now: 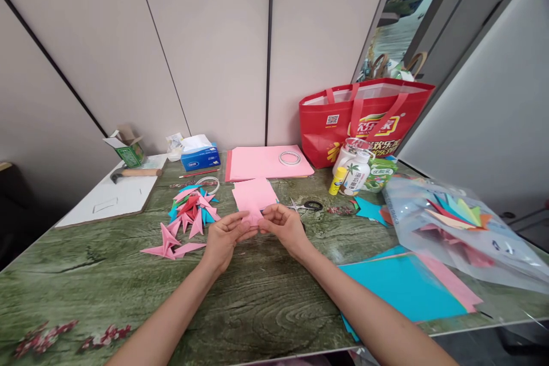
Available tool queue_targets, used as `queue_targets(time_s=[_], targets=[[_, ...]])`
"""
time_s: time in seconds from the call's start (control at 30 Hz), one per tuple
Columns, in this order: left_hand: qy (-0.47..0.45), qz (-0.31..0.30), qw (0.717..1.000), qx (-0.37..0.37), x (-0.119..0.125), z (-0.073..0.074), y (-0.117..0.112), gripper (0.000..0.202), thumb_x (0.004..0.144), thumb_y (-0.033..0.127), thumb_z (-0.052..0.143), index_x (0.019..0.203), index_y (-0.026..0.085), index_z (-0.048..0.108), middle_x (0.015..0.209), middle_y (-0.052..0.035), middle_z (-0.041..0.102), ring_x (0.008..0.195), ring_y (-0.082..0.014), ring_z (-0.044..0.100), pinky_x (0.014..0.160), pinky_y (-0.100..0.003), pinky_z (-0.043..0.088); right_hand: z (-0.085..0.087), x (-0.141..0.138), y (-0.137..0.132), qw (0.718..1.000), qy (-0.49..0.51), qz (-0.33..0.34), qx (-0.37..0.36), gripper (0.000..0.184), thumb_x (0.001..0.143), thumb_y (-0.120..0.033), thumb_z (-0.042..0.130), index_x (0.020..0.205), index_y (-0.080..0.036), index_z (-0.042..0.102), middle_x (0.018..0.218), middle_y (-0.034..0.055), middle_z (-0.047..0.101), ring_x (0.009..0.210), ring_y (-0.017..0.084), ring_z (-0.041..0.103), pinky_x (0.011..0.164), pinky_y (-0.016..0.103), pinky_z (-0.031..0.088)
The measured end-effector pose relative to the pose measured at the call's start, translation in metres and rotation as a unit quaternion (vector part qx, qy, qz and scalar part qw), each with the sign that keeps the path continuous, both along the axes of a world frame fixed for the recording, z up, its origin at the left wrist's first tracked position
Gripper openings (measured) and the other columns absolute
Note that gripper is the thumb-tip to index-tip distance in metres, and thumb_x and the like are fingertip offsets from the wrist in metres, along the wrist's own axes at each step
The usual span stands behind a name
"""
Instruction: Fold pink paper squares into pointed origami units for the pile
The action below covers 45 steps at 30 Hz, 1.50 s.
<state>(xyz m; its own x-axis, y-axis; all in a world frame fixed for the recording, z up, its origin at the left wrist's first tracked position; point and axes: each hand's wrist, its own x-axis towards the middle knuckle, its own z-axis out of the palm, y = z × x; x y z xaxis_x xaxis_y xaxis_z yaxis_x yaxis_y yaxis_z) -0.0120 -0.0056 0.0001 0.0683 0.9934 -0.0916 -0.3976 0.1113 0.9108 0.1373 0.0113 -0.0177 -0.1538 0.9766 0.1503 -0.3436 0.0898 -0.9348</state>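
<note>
Between my two hands is a small piece of pink paper (253, 217), held just above the table. My left hand (227, 234) pinches its left side between thumb and fingers. My right hand (285, 229) grips the right side the same way. Just beyond lies a stack of pink paper squares (253, 194), partly behind the held piece. Black-handled scissors (311, 205) rest right of the stack, their blades partly hidden by my right hand. To the left is a heap of folded paper pieces (193, 206) in pink, red, blue and green, with a pink folded star shape (167, 245) nearer me.
Pink sheets (257, 163) carry a tape roll (289, 158) at the back. A blue tissue box (199, 157) and a hammer (137, 172) on a white board (107, 200) are left. Rightward stand a glue stick (337, 180), a red bag (317, 126), blue sheets (403, 286) and a plastic bag (412, 223).
</note>
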Motion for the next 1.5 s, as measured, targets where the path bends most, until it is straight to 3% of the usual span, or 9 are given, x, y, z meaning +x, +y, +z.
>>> queue_targets(time_s=[0.07,0.13,0.33,0.57,0.83,1.03,1.3,1.5], targets=[[0.009,-0.010,1.000,0.002,0.000,0.001,-0.001,0.051,0.057,0.019,0.073,0.105,0.014,0.057,0.067,-0.0019,0.070,0.065,-0.0181,0.067,0.076,-0.038,0.052,-0.001,0.001,0.001,1.000,-0.004,-0.002,-0.013,0.029,0.057,-0.026,0.072,0.079,-0.017,0.056,0.058,-0.0038,0.059,0.050,0.010,0.055,0.053,0.024,0.045],[0.020,-0.012,1.000,-0.001,0.001,0.001,-0.001,0.057,0.057,0.019,0.073,0.110,0.013,0.054,0.069,-0.0022,0.071,0.068,-0.0184,0.067,0.078,-0.039,0.051,-0.002,0.001,0.000,1.000,-0.017,-0.005,-0.018,0.029,0.057,-0.028,0.071,0.079,-0.016,0.058,0.061,-0.0026,0.059,0.051,0.010,0.054,0.054,0.025,0.046],[0.051,-0.010,0.999,-0.004,-0.001,-0.004,0.002,0.024,0.059,0.022,0.072,0.078,0.009,0.065,0.072,-0.0067,0.071,0.065,-0.0177,0.066,0.073,-0.034,0.053,-0.003,-0.001,-0.002,0.999,-0.048,0.013,0.007,0.019,0.060,-0.028,0.069,0.072,-0.016,0.061,0.063,-0.0012,0.060,0.055,0.010,0.054,0.057,0.025,0.046],[0.072,-0.007,0.997,0.012,-0.001,-0.005,0.002,0.026,0.057,0.025,0.073,0.077,0.011,0.066,0.069,-0.0048,0.071,0.063,-0.0175,0.066,0.070,-0.033,0.054,0.000,-0.001,-0.003,0.999,-0.027,0.024,-0.004,0.023,0.054,-0.025,0.073,0.072,-0.015,0.062,0.065,-0.0016,0.062,0.055,0.009,0.054,0.056,0.023,0.045],[0.000,-0.022,1.000,-0.009,0.002,0.001,-0.002,0.027,0.054,0.024,0.075,0.075,0.012,0.063,0.067,-0.0017,0.069,0.062,-0.0171,0.066,0.069,-0.034,0.054,0.007,0.009,0.001,0.998,-0.019,0.062,-0.009,0.028,0.052,-0.026,0.074,0.075,-0.016,0.063,0.064,-0.0025,0.061,0.052,0.008,0.052,0.052,0.021,0.043],[0.096,-0.046,0.994,-0.002,0.001,0.002,0.001,0.032,0.062,0.047,0.062,0.064,0.015,0.061,0.061,-0.0009,0.068,0.064,-0.0231,0.066,0.063,-0.039,0.053,0.001,0.007,0.003,0.999,-0.029,0.035,-0.023,0.026,0.052,-0.026,0.073,0.074,-0.016,0.063,0.064,-0.0018,0.061,0.052,0.008,0.051,0.050,0.021,0.042],[0.157,-0.069,0.985,0.018,0.003,0.002,-0.002,0.025,0.061,0.038,0.066,0.068,0.014,0.064,0.059,-0.0029,0.069,0.058,-0.0204,0.065,0.064,-0.035,0.053,-0.001,0.006,0.001,0.994,-0.087,0.066,0.007,0.022,0.058,-0.027,0.069,0.076,-0.015,0.063,0.067,-0.0010,0.063,0.053,0.008,0.053,0.050,0.021,0.041],[0.175,-0.092,0.980,0.035,0.004,0.001,-0.002,0.024,0.061,0.037,0.066,0.069,0.014,0.062,0.058,-0.0036,0.069,0.056,-0.0200,0.065,0.059,-0.034,0.054,0.000,0.004,-0.001,0.993,-0.101,0.055,0.022,0.025,0.056,-0.029,0.071,0.076,-0.015,0.063,0.069,-0.0002,0.066,0.058,0.011,0.057,0.059,0.025,0.045]])
